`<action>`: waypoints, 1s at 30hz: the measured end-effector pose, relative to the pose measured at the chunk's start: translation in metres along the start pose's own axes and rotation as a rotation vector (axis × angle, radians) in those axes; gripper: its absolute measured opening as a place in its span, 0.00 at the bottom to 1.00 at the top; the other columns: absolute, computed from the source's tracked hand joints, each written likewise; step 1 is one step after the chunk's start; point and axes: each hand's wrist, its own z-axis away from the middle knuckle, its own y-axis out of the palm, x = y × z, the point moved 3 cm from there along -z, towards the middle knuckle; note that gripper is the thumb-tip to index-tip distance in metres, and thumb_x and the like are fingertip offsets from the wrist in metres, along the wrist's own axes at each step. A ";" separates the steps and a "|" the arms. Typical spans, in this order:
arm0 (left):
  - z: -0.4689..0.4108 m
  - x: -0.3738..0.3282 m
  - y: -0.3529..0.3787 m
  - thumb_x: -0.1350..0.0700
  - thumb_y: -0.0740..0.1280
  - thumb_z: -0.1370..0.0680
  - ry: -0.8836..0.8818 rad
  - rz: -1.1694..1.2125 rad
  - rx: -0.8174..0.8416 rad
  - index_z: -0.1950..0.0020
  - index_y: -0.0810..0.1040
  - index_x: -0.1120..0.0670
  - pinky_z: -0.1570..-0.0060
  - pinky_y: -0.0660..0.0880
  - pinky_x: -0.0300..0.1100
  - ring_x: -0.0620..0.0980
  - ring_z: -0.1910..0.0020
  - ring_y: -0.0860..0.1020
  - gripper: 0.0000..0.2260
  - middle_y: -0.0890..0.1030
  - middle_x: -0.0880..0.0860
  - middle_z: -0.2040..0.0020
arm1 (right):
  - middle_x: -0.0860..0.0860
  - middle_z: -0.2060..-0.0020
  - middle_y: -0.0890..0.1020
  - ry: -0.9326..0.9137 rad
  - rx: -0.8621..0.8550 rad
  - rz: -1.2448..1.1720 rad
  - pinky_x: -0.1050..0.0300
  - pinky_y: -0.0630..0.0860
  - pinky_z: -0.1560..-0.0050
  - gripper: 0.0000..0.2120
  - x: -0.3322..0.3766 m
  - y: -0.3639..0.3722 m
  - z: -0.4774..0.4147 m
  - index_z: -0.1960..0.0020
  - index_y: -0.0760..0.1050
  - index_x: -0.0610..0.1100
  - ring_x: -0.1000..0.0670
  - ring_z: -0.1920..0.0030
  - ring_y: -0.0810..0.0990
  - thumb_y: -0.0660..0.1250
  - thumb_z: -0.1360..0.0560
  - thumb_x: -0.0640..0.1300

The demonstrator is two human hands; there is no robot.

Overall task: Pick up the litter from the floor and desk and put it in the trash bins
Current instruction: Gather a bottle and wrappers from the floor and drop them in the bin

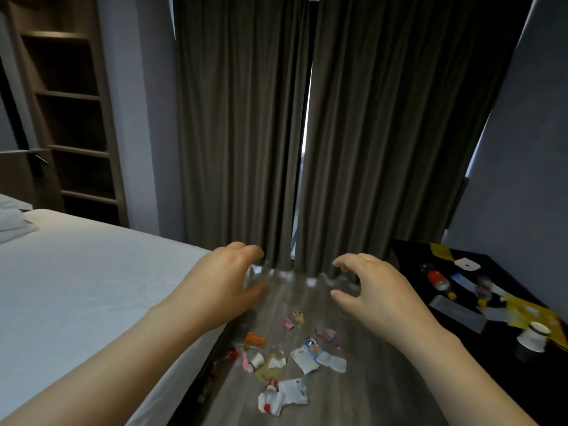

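Litter lies scattered on the grey wood floor between the bed and the desk: white paper scraps, a small white cup, an orange piece, pink wrappers and a crushed bottle with red caps. More litter sits on the black desk: a red-capped bottle, yellow paper, a tipped white cup and a white disc-shaped paper. My left hand and right hand hover in the air above the floor, fingers loosely curled, holding nothing. No trash bin is in view.
A bed with white sheets fills the left side. Dark curtains hang straight ahead down to the floor. An open wooden shelf unit stands at the back left. A grey wall rises behind the desk.
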 end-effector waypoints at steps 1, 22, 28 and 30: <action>-0.017 0.012 0.008 0.44 0.65 0.25 0.015 0.002 -0.006 0.34 0.70 0.46 0.47 0.76 0.39 0.45 0.44 0.76 0.20 0.76 0.45 0.41 | 0.57 0.43 0.76 -0.004 -0.007 0.006 0.60 0.74 0.46 0.22 -0.001 0.011 -0.019 0.34 0.70 0.54 0.56 0.43 0.75 0.68 0.27 0.54; -0.338 0.153 0.209 0.47 0.66 0.26 0.092 0.044 0.232 0.35 0.71 0.51 0.45 0.74 0.47 0.53 0.43 0.76 0.21 0.76 0.52 0.42 | 0.52 0.41 0.77 0.209 0.168 -0.033 0.55 0.73 0.41 0.24 -0.122 0.218 -0.325 0.33 0.71 0.51 0.51 0.39 0.75 0.69 0.28 0.52; -0.413 0.158 0.327 0.47 0.67 0.26 0.047 0.052 0.312 0.34 0.71 0.51 0.47 0.73 0.43 0.53 0.43 0.76 0.22 0.77 0.52 0.41 | 0.50 0.44 0.78 0.216 0.233 -0.129 0.55 0.73 0.44 0.23 -0.211 0.306 -0.389 0.36 0.74 0.48 0.50 0.44 0.77 0.72 0.29 0.50; -0.431 0.160 0.373 0.48 0.67 0.26 0.015 0.071 0.366 0.35 0.72 0.51 0.49 0.73 0.43 0.54 0.45 0.77 0.20 0.77 0.53 0.42 | 0.51 0.45 0.78 0.218 0.265 -0.143 0.55 0.75 0.47 0.23 -0.239 0.339 -0.407 0.36 0.74 0.48 0.50 0.47 0.78 0.72 0.29 0.50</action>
